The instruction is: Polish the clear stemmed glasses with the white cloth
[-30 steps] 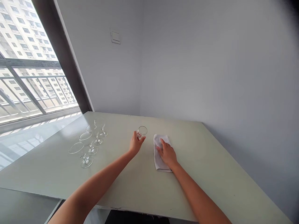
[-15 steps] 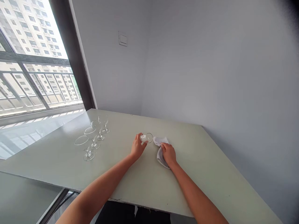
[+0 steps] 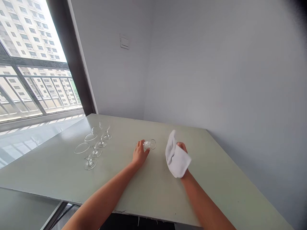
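4 stemmed glasses block the left of the table; I see passing room between them and the left hand, and right of the raised cloth.

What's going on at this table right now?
The person's left hand holds a small stemmed glass, tipped with its mouth to the right. The right hand grips a loosely draped white cloth, apart from that glass. Four other stemmed glasses stand upright in a row on the left of the table.
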Tool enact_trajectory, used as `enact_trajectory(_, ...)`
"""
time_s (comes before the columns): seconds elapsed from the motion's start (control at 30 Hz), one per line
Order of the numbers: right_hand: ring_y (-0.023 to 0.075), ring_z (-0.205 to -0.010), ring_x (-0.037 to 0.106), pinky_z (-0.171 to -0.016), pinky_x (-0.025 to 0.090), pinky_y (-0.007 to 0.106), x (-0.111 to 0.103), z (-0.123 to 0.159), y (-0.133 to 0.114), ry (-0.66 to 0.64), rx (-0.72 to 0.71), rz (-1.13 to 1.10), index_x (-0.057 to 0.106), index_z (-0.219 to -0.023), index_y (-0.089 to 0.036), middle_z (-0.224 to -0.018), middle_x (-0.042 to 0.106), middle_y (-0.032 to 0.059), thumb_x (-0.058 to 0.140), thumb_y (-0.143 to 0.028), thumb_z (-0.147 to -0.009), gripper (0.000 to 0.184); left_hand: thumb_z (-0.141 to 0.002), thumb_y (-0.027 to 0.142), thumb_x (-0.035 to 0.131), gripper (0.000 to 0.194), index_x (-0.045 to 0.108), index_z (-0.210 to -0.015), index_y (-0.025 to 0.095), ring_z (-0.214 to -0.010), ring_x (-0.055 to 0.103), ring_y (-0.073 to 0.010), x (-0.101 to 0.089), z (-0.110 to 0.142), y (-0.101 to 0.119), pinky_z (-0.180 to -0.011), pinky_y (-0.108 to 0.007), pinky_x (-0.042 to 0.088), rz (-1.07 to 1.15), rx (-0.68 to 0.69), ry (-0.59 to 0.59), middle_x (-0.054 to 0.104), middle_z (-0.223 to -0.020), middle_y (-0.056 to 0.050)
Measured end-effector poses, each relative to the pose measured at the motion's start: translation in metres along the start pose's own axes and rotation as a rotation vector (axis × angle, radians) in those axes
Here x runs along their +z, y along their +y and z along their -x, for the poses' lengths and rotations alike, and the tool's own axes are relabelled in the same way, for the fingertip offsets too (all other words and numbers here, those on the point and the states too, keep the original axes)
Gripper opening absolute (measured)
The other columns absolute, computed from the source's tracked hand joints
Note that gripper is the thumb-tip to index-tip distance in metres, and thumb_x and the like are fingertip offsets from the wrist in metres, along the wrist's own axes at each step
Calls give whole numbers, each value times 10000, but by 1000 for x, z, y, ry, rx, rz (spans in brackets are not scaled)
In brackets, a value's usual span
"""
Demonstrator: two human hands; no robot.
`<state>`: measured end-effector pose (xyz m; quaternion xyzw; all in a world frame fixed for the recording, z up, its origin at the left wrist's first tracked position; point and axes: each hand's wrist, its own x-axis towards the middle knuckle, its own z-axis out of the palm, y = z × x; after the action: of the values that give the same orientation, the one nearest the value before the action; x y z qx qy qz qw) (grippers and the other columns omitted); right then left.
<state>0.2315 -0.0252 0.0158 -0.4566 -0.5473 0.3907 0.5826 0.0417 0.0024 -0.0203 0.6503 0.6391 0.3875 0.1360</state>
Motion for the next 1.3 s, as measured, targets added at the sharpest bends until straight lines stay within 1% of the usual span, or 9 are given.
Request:
enact_trajectory(0.2,206,-1153,413,-968,301,354,63,27,1,-233,-32,113,463,-1198,-221,-1253,479,62,357,-437,-864,411,-760,192,471,376,383,-1125,204,-1040,454,-200,-4,1,-3,-863,-322,360,-118,113,30,490,-1081,-70)
enact_trajectory(0.4,200,-941,542,-838,403,328,56,9,10,-447,124,-46,547,-1144,-202,-998,623,48,524,-421,-776,429,-771,153,452,338,445,-1108,173,-981,457,-246,-10,4,5,-838,-387,343,-359,276,65,528,-1047,-112)
enact_trajectory(0.63,138,-611,522,-590,403,264,36,-11,10,-474,328,-183,628,-934,-157,-704,605,28,605,-413,-709,342,-794,161,452,398,440,-1189,211,-1051,456,-258,-23,5,15,-966,-442,232,-361,453,17,588,-992,-106)
enact_trajectory(0.83,125,-630,494,-584,380,239,9,-14,-4,-633,218,-74,625,-943,-175,-715,578,4,629,-416,-686,352,-761,453,522,385,525,-1077,233,-785,573,-204,-40,-5,12,-800,-326,372,-151,375,-278,629,-794,-60)
enact_trajectory(0.97,116,-619,473,-572,362,228,-2,-12,-5,-779,169,79,649,-811,-187,-681,562,-14,655,-357,-666,224,-779,556,410,386,587,-880,227,-540,548,-140,-51,-6,11,-533,-232,381,102,261,-812,618,-635,-5)
enact_trajectory(1.0,117,-615,474,-567,361,230,-2,-12,-3,-783,184,75,651,-791,-184,-677,564,-12,661,-350,-659,212,-791,555,387,397,592,-861,222,-535,547,-140,-53,-5,12,-523,-233,379,113,257,-862,621,-634,-8)
enact_trajectory(1.03,119,-611,479,-566,363,233,0,-12,0,-756,201,55,652,-788,-181,-678,570,-9,668,-346,-652,214,-796,546,386,395,594,-880,222,-568,557,-150,-53,-5,14,-548,-244,389,84,266,-816,628,-655,-18)
enact_trajectory(1.17,125,-597,508,-585,385,256,11,-10,9,-410,318,-170,643,-846,-180,-686,601,-1,687,-356,-633,279,-770,417,520,411,509,-1142,243,-930,529,-235,-48,0,27,-861,-374,336,-184,424,-252,633,-890,-85)
enact_trajectory(1.3,127,-606,517,-586,388,253,18,-4,4,-332,390,-335,628,-871,-171,-700,607,9,689,-371,-636,314,-779,388,517,364,537,-1118,256,-951,494,-253,-50,-1,30,-925,-418,255,-292,455,-176,635,-814,-95)
